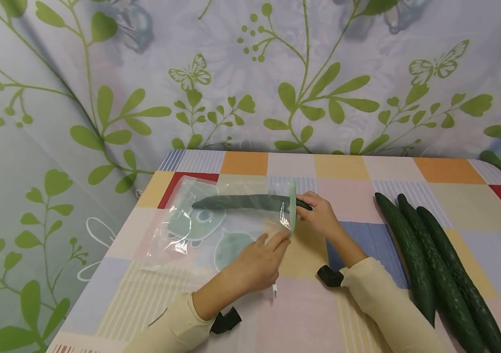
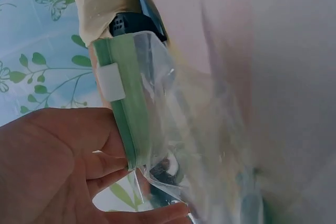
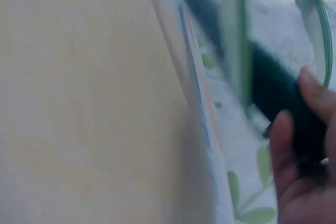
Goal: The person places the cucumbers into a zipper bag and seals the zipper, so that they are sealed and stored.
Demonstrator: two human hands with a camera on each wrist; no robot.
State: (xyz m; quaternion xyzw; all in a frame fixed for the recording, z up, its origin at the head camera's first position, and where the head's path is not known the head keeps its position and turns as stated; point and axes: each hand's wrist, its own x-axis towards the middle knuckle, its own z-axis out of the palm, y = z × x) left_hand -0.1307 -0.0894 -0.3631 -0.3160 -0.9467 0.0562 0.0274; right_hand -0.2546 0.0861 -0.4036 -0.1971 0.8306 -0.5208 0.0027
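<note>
A long dark green cucumber (image 1: pixel 241 201) lies mostly inside a clear zip bag (image 1: pixel 162 252) with pale green printed shapes. Its near end sticks out past the bag's green zip strip (image 1: pixel 292 203). My right hand (image 1: pixel 319 214) grips that end, thumb and fingers on either side of the cucumber (image 3: pixel 278 90) in the right wrist view. With its fingertips, my left hand (image 1: pixel 256 262) pinches the bag's edge at the lower end of the mouth. A white slider (image 2: pixel 111 82) sits on the green strip in the left wrist view.
Three more cucumbers (image 1: pixel 446 274) lie side by side on the right of the table, beyond my right forearm. A patchwork-patterned cloth (image 1: pixel 241 164) covers the table. Behind it hangs a leaf-print curtain (image 1: pixel 233 49). Some white cord (image 1: pixel 96 220) shows past the table's left edge.
</note>
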